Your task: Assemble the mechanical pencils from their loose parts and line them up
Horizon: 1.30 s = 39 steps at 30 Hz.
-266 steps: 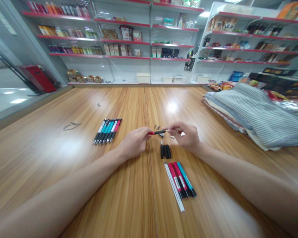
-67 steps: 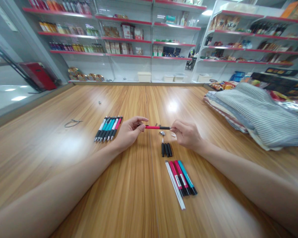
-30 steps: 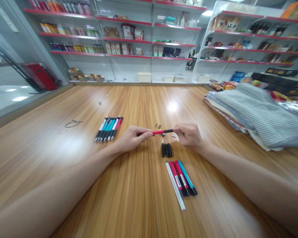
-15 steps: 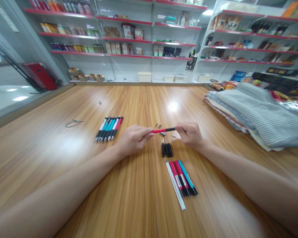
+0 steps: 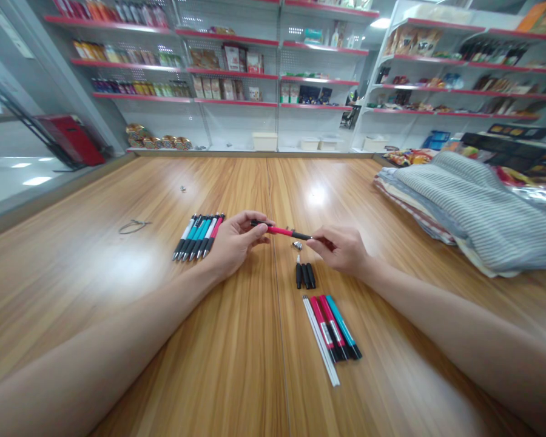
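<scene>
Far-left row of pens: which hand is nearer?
Left. The left hand lies just beside the row of pens; the right hand is farther right, past the red pen.

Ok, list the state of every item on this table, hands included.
red pen: lifted, slightly tilted, gripped at both ends.
left hand: closed on the pen's far-left end.
right hand: pinching the pen's black end.
assembled pens: lying in a row, touching.
black grips: loose, side by side.
pen barrels: lying side by side.
folded cloths: stacked.
</scene>
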Available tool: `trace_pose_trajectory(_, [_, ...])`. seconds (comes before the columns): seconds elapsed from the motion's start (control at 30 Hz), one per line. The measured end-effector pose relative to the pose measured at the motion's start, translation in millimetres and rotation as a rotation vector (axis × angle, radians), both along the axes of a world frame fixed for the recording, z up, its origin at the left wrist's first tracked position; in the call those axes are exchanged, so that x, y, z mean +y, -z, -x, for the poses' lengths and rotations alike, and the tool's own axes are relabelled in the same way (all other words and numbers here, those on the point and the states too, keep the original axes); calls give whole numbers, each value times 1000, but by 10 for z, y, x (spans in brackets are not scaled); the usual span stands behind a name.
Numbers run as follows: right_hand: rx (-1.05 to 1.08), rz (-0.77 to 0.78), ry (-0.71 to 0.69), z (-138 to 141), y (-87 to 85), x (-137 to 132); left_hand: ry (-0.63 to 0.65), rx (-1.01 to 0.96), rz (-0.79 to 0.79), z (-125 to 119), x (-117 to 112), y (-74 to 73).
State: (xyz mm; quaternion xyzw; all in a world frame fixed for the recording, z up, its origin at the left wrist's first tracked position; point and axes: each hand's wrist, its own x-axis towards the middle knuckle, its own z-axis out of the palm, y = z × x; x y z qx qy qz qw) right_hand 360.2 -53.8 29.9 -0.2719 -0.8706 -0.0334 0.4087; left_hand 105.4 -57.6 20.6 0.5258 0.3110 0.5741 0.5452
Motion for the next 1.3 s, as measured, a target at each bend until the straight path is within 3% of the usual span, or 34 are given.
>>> trace_pose_trajectory(0.1, [-74,36,-66,10,9,6,30,-169,52,11,12,-58])
trace_pose_trajectory(0.23, [-102,125,-158,7,26,19,-57,-236,-52,58,28,-157])
trace_pose_trajectory(0.87, [-82,171,-70,-23,38,75,-273,67,-497,60,-27,-256])
trace_pose_trajectory(1.1, [-90,156,-74,-16,34,78,-209,122,-425,23,-66,-178])
trace_pose_trajectory(1.3, [-97,151,-69,-22,33,77,-202,128,-366,-39,-165,-206])
